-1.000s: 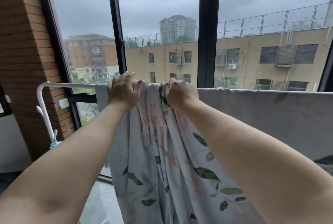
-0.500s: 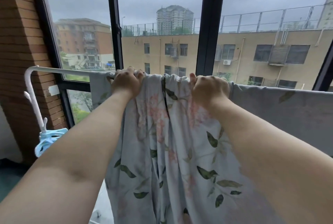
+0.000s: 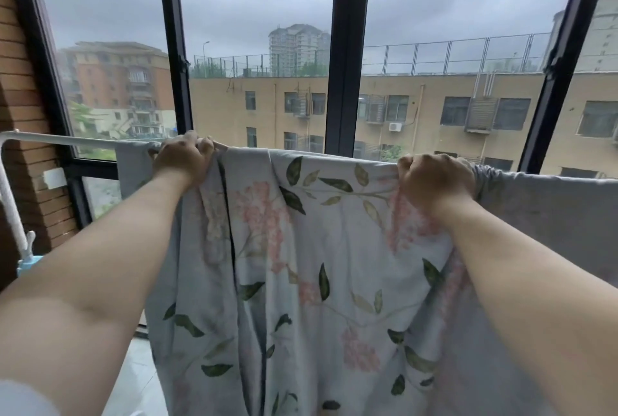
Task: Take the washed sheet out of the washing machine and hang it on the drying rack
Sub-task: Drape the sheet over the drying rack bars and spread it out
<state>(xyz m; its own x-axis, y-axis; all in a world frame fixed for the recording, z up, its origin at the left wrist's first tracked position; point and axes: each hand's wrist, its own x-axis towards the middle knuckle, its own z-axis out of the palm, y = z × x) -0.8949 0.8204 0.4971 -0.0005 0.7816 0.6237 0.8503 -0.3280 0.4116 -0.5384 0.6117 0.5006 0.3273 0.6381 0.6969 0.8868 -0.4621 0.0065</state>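
A pale blue sheet point(image 3: 317, 248) printed with green leaves and pink flowers hangs over the white top bar of the drying rack point(image 3: 67, 139). My left hand point(image 3: 182, 158) grips the sheet's upper edge at the bar, left of centre. My right hand point(image 3: 434, 181) grips the upper edge further right, fingers curled into the cloth. Between the hands the cloth lies spread along the bar. To the right the sheet's plain grey side point(image 3: 551, 208) drapes on over the bar. The bar is hidden under the cloth there.
Tall windows with black frames point(image 3: 347, 81) stand right behind the rack. A brick wall point(image 3: 20, 114) closes the left side, where the rack's white upright point(image 3: 10, 208) curves down. A light blue clip hanger point(image 3: 28, 263) hangs low at the left. Tiled floor point(image 3: 133, 382) shows below.
My right hand has slid to the right along the bar, spreading the bunched floral cloth out flat. My left hand has stayed gripping near the sheet's left part.
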